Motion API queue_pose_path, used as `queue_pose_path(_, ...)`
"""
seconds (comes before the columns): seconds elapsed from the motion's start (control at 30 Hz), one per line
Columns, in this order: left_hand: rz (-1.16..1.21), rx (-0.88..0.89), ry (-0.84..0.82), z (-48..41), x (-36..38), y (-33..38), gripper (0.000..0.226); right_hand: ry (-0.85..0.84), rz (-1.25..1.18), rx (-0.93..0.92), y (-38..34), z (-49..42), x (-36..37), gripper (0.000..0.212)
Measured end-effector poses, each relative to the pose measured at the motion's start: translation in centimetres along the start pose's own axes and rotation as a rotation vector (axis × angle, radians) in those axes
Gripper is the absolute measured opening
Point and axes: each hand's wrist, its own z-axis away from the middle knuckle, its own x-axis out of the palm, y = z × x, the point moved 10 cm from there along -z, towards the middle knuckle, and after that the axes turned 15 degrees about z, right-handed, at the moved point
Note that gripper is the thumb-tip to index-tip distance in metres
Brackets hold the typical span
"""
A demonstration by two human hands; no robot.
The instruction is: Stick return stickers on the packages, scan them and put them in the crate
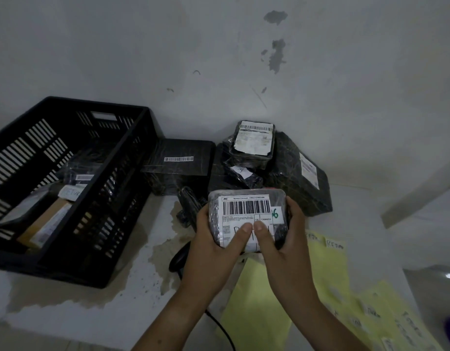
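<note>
1. The black slotted crate (pixel 54 272) fills the left of the frame on the stained white table (pixel 132 307). It holds several parcels: a dark-wrapped one with a barcode strip (pixel 84 177) towards the back, a white sticker lettered "RETUR" (pixel 71 192) just in front of it, and a tan parcel (pixel 45 224) lying near the crate's front.
2. Just right of the crate, against the wall, lies a flat black package (pixel 179 158) with a narrow barcode label.
3. Below it at centre frame a dark rounded object with a cable (pixel 220 325), seemingly the scanner (pixel 177 259), rests on the table, partly hidden by the left forearm.
4. The left hand (pixel 213 247) grips the left edge of the held package (pixel 244 198), its fingers curled behind and its thumb pressed on the lower part of the white barcode label (pixel 246 207).
5. The right hand (pixel 282 244) grips the right edge the same way, with its thumb touching the left thumb. The package is held above the table at centre frame, outside the crate.
6. Behind it, at centre right, black-wrapped packages are piled up: a small labelled one (pixel 253 143) on top and a large one (pixel 300 178) leaning at the right.
7. Yellow sticker sheets (pixel 327 269) marked "RETUR" lie at lower right.
</note>
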Motion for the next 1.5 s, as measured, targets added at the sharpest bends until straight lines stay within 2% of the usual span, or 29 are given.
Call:
queue_pose_path(0.17,-0.008,0.023,-0.041,0.2,0.4,-0.1,0.058,-0.017,0.057,0.014,1.1,-0.3,0.0,0.060)
queue_pose_path(0.27,-0.003,0.015,-0.043,0.3,0.5,-0.3,0.050,-0.020,0.094,0.025,1.8,-0.6,0.1,0.066)
queue_pose_path(0.4,-0.002,0.022,-0.023,0.5,0.4,0.0,0.042,-0.031,0.085,0.024,1.5,-0.9,-0.4,0.064)
queue_pose_path(0.6,-0.019,0.013,-0.060,0.1,0.2,-0.2,0.060,-0.093,0.065,-0.003,1.1,-0.7,-0.2,0.071)
queue_pose_path(0.7,-0.031,0.013,-0.048,0.3,-0.1,-0.6,0.053,-0.132,0.050,0.025,1.5,-0.7,-0.1,0.063)
queue_pose_path(0.87,-0.037,0.006,-0.020,0.2,-1.6,-0.5,0.047,-0.275,-0.112,0.083,1.7,-1.4,0.6,0.072)
queue_pose_path(0.97,-0.014,0.001,-0.017,0.2,-2.2,-0.3,0.046,-0.411,-0.211,0.117,1.7,-1.3,2.6,0.062)
queue_pose_path(1.07,0.016,-0.010,-0.015,0.1,-3.8,0.1,0.053,-0.449,-0.235,0.128,0.9,-1.2,4.4,0.059)
queue_pose_path(1.13,-0.009,-0.016,-0.024,-0.1,-5.6,0.8,0.061,-0.470,-0.257,0.180,0.6,-1.0,6.0,0.064)
queue_pose_path(1.23,-0.112,0.027,-0.069,-0.5,-9.3,2.4,0.056,-0.498,-0.363,0.308,0.4,-0.8,8.6,0.065)
queue_pose_path(1.3,-0.249,0.104,-0.056,-0.6,-13.4,4.4,0.055,-0.512,-0.448,0.363,-0.7,-0.9,10.7,0.059)
queue_pose_path(1.37,-0.385,0.226,0.023,-0.7,-18.9,7.0,0.056,-0.531,-0.527,0.398,-2.2,-1.1,13.3,0.051)
queue_pose_path(1.5,-0.549,0.356,0.245,-1.0,-30.9,11.3,0.043,-0.580,-0.610,0.417,-5.3,-1.3,18.3,0.051)
